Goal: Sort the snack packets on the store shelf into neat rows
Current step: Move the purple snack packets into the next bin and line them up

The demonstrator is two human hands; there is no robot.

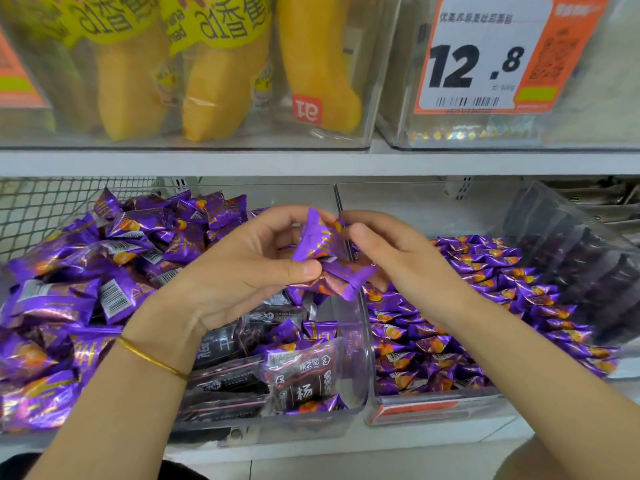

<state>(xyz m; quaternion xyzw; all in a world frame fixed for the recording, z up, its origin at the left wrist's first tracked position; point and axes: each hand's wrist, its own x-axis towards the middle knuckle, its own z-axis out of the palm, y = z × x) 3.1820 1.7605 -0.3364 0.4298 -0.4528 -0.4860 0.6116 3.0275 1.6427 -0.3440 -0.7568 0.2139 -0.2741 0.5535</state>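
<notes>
Left hand curled, thumb clamping a small stack of purple packets against the fingers. Right hand pinches the stack's top edge. Stack held above the divider between the jumbled left bin and the neatly rowed right bin.

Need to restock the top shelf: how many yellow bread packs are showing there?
3, side by side in the clear bin: left pack, middle pack, right pack. More may be hidden behind them or behind the orange price tag at far left.
</notes>
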